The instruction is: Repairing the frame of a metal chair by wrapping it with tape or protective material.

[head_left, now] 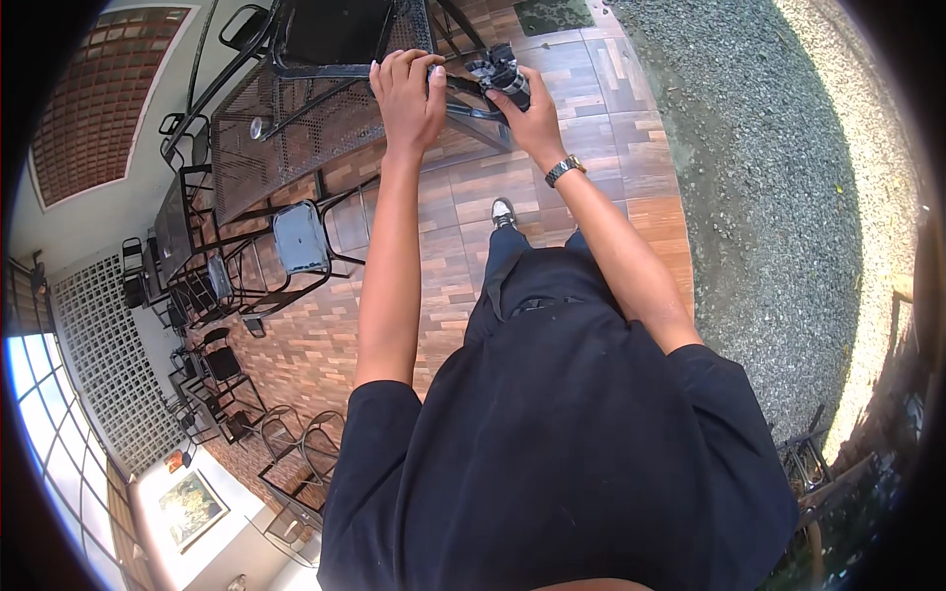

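A black metal-framed chair with a dark seat is tipped up on the perforated metal table in front of me. My left hand is curled over the chair's frame. To its right, my right hand is closed around a bunched black-and-grey patterned cloth. That cloth is at the end of a dark frame bar; whether it presses on the bar is hard to tell. Fingers hide part of it. A small clear round object rests on the table.
A chair with a worn grey-blue seat stands on the wood-patterned tiles left of my legs. Several more black chairs and tables line the left side. Gravel borders the tiles on the right. A dark green mat lies ahead.
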Tool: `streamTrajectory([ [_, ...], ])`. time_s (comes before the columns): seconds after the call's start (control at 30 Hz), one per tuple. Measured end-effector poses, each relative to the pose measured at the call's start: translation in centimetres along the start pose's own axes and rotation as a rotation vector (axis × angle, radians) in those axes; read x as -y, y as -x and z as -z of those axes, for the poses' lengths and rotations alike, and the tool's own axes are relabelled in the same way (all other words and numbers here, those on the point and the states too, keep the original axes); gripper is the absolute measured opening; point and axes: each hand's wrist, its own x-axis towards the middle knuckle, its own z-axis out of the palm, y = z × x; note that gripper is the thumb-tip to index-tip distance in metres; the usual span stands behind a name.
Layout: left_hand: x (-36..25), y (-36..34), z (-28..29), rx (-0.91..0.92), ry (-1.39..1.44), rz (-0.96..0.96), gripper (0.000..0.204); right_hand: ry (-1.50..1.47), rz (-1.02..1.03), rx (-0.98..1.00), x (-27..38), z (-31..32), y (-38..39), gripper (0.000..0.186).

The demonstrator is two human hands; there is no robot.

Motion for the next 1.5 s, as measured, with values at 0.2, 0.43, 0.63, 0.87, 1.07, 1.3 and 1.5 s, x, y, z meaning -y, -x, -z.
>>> streamTrajectory([
  [0.2,1.8,0.6,1.6,-0.015,-0.088,-0.052,0.035,0.231,0.142,0.027,2.1,1.1,-1.0,0.049],
  [0.43,3.0,1.2,1.3,-0.051,-0.058,-0.017,0.041,0.254,0.352,0.145,4.2,0.9,-3.3,0.047],
  [0.63,2.6,1.7,0.1,-0.116,-0.043,0.007,0.039,0.344,0.393,0.156,5.3,1.1,-3.7,0.045],
  [0.87,2.1,1.7,-0.4,-0.119,-0.026,0.010,0.040,0.318,0.418,0.180,5.4,0.7,-4.3,0.047],
  [1.07,2.2,1.7,-0.1,-0.143,-0.023,0.027,0.040,0.329,0.359,0.242,5.9,1.4,-4.4,0.047],
  [1.3,1.7,1.9,-0.3,-0.115,-0.028,0.011,0.039,0.466,0.380,0.282,7.7,-0.2,-5.4,0.048],
  [1.5,1.6,1.7,-0.4,-0.133,-0.037,0.029,0.038,0.419,0.359,0.305,7.2,0.9,-5.1,0.048],
])
